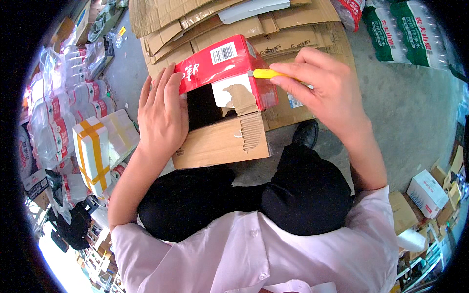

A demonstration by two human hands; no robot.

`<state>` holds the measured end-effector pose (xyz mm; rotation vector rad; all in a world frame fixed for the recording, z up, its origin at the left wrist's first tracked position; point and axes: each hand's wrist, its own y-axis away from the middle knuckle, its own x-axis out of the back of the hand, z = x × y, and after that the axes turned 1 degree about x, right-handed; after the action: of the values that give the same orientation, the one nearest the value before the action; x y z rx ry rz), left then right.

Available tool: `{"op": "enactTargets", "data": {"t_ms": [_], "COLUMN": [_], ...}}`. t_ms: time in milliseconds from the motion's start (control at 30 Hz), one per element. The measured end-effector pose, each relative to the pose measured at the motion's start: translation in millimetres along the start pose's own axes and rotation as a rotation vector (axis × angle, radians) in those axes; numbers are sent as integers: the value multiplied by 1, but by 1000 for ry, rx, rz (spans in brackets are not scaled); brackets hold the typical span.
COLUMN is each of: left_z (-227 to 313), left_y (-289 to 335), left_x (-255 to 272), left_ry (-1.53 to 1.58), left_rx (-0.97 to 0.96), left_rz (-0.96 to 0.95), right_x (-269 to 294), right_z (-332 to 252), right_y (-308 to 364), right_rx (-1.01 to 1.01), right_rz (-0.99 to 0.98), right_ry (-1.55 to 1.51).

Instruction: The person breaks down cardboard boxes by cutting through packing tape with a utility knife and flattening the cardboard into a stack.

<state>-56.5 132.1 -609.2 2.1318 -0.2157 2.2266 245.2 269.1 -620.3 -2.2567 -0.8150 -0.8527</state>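
Observation:
A red cardboard box with a white barcode label lies tilted before me. Its near side opens onto a dark inside, and a brown flap hangs toward my knees. A patch of white and torn brown card shows beside the opening. My left hand lies against the box's left end, its fingers stretched out and slightly apart. My right hand is closed round a yellow utility knife. The knife's tip meets the box at its right corner; how deep the blade sits cannot be made out.
Flattened cardboard sheets are stacked beneath and beyond the box. Packs of bottles and a white parcel with yellow tape stand left. Green-and-white wrapped packs lie far right, a white carton nearer. My shoe touches the grey floor.

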Motion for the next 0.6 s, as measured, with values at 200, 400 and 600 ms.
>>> {"op": "enactTargets", "data": {"t_ms": [200, 400, 600], "left_z": [0, 6, 17], "left_y": [-4, -6, -21], "left_x": [-5, -5, 6], "left_ry": [50, 48, 77], "left_rx": [-16, -14, -12], "left_rz": [15, 18, -45], "right_x": [13, 30, 32], "right_z": [1, -3, 2], "right_y": [-15, -29, -20], "right_rx": [78, 173, 154], "right_rz": [-68, -167, -202], "right_ry": [197, 353, 323]}}
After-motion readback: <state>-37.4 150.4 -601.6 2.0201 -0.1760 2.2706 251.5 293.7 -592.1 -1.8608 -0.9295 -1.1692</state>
